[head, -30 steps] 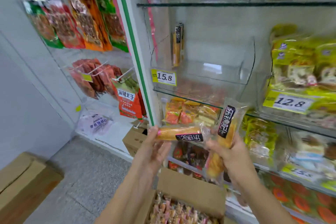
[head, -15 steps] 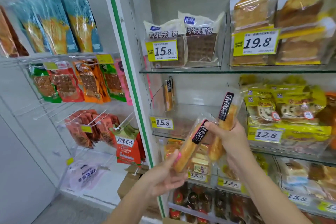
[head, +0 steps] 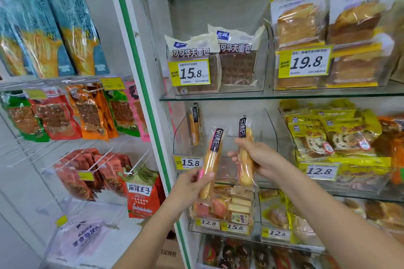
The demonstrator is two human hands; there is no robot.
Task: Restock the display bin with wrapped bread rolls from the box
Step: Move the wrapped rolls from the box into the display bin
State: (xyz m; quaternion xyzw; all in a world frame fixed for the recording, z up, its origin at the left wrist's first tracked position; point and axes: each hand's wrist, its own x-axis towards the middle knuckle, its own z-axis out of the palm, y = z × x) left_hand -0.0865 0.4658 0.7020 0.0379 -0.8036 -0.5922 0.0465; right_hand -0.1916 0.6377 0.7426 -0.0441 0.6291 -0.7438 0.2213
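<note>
L hand [head: 192,184] pinches a wrapped roll [head: 213,155] by its lower end, R hand [head: 261,157] grips a second roll [head: 245,166] mid-length, both near-upright before clear display bin [head: 270,131].

Saw waffle bread packs [head: 237,59] behind a 15.8 price tag [head: 189,72] on the upper glass shelf [head: 218,96], bagged toast loaves [head: 299,26] beside them behind a 19.8 tag [head: 305,62], yellow-wrapped cake slices [head: 328,133] below, teal snack bags [head: 72,28] and orange packets [head: 89,111] hung at left.

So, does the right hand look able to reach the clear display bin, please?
Probably yes: the right hand, gripping a wrapped roll, is just in front of the open-topped display bin, where only one other roll stands, far left.
</note>
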